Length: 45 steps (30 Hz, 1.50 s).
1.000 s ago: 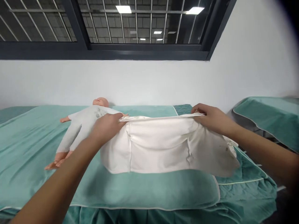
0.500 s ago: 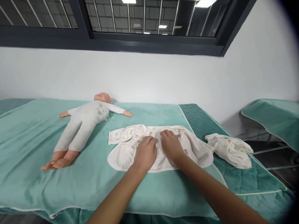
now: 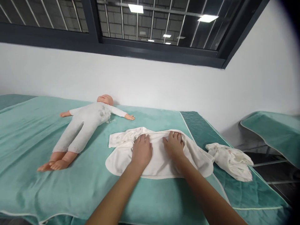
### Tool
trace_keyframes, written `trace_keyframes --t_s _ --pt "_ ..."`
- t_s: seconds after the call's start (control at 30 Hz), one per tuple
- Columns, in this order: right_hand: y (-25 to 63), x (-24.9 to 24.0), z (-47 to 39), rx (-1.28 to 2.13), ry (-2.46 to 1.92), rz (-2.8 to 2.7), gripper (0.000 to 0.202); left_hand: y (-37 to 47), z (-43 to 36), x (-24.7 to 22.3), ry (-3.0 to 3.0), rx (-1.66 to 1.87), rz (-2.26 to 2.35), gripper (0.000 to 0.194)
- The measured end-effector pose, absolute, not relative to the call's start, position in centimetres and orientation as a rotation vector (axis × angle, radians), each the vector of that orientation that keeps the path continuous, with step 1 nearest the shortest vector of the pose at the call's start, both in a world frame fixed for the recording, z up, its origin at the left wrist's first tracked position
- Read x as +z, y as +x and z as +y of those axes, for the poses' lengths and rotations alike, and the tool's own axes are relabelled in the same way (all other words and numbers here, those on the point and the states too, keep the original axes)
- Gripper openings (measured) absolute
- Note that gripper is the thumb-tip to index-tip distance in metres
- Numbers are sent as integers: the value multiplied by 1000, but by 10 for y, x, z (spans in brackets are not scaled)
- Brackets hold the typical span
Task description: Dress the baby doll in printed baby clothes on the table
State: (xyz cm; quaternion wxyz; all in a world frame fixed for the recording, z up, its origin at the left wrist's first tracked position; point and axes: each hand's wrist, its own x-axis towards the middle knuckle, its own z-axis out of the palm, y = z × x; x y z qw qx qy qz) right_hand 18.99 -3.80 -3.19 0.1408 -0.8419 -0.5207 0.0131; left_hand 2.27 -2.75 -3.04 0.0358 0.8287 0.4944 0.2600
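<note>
A white baby garment (image 3: 157,162) with a small print on its sleeve lies spread on the green sheet, and both hands rest on it. My left hand (image 3: 142,150) lies palm down on its left part, close to the bunched sleeve, fingers stretched out. Toward the upper right of the cloth is my right hand (image 3: 173,144), its thumb apart and its fingers spread near a fold at the top edge. Neither hand visibly grips the fabric. Some fingertips of the right hand are partly shaded by the fold.
To the left a baby doll (image 3: 90,117) in a white body suit lies on its back. A crumpled white printed cloth (image 3: 232,161) sits at the right. The green sheet (image 3: 89,193) covers the bed against a white wall (image 3: 150,84). Another green-covered surface (image 3: 272,131) stands far right.
My hands have moved apart, and their fingers have spread out over the garment. The cloth between them looks smoother. The view has tilted slightly; the doll stays put.
</note>
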Motion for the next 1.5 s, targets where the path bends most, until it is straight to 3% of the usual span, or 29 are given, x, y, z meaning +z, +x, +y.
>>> trace_keyframes --t_s 0.2,0.37,0.63,0.83,1.1,1.5 --pt "182 -34 -25 -38 -2153 -1431 70 44 -7 -25 2088 889 1486 64" --pt "181 -28 -13 12 -2011 -1318 72 62 -3 -30 1766 1168 1459 67" --pt "196 -31 11 -95 -2037 -1405 65 56 44 -23 2142 1165 1506 67" --pt "207 -36 39 -45 -2037 -1441 48 59 84 -29 2374 1086 1547 71" --pt "221 -27 40 -43 -1940 -1456 60 63 83 -19 2463 1210 1624 74" --pt "220 -44 51 265 -2156 -1450 69 66 97 -47 2419 861 1740 63"
